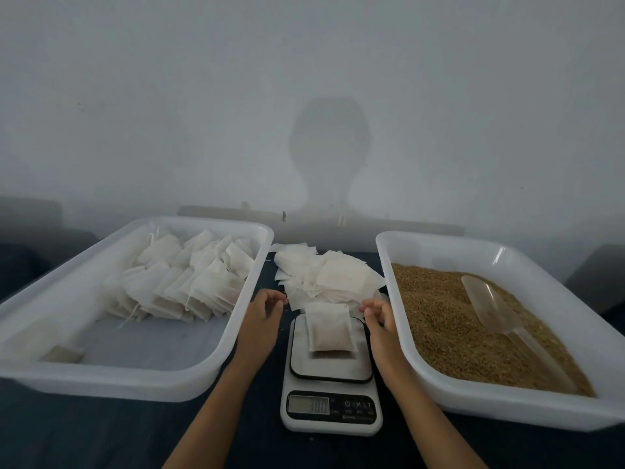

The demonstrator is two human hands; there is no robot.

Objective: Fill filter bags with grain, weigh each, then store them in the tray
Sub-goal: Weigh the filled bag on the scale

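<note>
Filled filter bag (pixel 330 328): flat on the platform of the digital kitchen scale (pixel 331 377), top edge toward the far side, untouched by either hand. Display (pixel 308 405) lit; digits too blurred to read.

Left hand (pixel 265 311): raised just left of the scale platform, beside the near right corner of the left tray (pixel 142 380). Forearm running in from the lower edge, angled up and slightly right. Fingers (pixel 278 297) loosely curled, tips pointing right toward the bag, grasping nothing.

Right hand (pixel 379 314): raised just right of the scale platform, beside the near left wall of the right tray (pixel 507 406). Forearm running in from the lower right, angled up and left. Fingers (pixel 368 308) relaxed and slightly curled, tips pointing left toward the bag, grasping nothing. Both hands flanking the bag, apart from it.

Left tray: white plastic, holding rows of filled filter bags (pixel 182 282) stacked on edge in the far half, strings trailing.

Right tray: white plastic, holding brown grain (pixel 439 319) with a clear plastic scoop (pixel 490 306) lying on top, handle toward the near right.

Empty filter bags (pixel 324 277): loose pile on the dark worktop (pixel 101 431) between the trays, just behind the scale.
</note>
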